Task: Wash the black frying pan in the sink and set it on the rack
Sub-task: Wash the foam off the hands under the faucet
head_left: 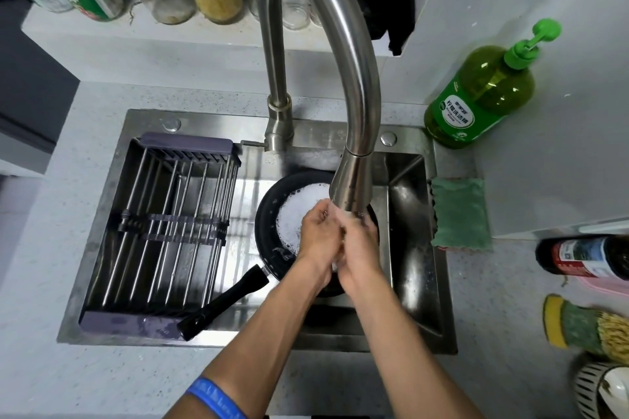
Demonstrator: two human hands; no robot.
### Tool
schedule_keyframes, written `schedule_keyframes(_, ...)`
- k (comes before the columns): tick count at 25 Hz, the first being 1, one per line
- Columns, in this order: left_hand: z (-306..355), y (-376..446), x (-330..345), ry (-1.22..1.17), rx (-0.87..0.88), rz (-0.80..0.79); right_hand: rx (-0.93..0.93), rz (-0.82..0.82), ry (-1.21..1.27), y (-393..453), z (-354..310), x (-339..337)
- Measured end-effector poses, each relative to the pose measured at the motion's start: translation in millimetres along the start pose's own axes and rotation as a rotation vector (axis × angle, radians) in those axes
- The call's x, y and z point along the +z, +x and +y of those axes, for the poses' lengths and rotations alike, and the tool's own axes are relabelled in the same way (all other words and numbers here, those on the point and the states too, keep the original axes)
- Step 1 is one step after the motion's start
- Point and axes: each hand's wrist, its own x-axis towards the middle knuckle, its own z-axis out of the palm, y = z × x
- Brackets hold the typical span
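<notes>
At frame centre, the left hand (318, 231) and right hand (360, 241) are pressed together under the faucet (350, 180), holding nothing. Below them in the sink (408, 248) sits the sudsy black frying pan (269, 231), its handle (223, 304) pointing lower left, end resting on the rack (160, 231).

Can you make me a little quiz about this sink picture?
1. True or false: the frying pan is on the rack.
2. What fills the pan: A) foam, B) rice, C) nothing?
3. Which colour is the soap bottle?

Key:
1. False. It sits in the sink, with its handle lying over the rack's edge.
2. A.
3. Green.

Both hands, left and right, rub together under the tap.
</notes>
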Motion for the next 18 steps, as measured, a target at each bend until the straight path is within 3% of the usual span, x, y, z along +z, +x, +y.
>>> schedule_keyframes(3, 5.2, 5.4, 3.6, 0.226, 0.056, 0.026, 0.165, 0.050, 0.084, 9.1, -15.7, 1.9)
schedule_keyframes(7, 11.6, 9.9, -2.1, 0.992, 0.490, 0.012, 0.166, -0.029, 0.207, -7.6, -16.7, 2.5)
schedule_keyframes(9, 5.9, 2.2, -1.6, 0.971, 0.535, -0.069, 0.252, -0.049, 0.279, -6.3, -23.3, -0.8)
schedule_keyframes(11, 3.1, -3.8, -3.4, 0.899, 0.451, -0.167, 0.294, -0.058, 0.317, -6.0, -27.0, -2.5)
schedule_keyframes(15, 11.6, 4.8, -1.6, 0.693, 0.271, -0.215, 0.250, -0.034, 0.314, -10.8, -21.0, -7.0)
schedule_keyframes(18, 0.6, 7.8, -9.5, 0.738, 0.314, -0.246, 0.205, -0.058, 0.260, -10.3, -25.0, -5.3)
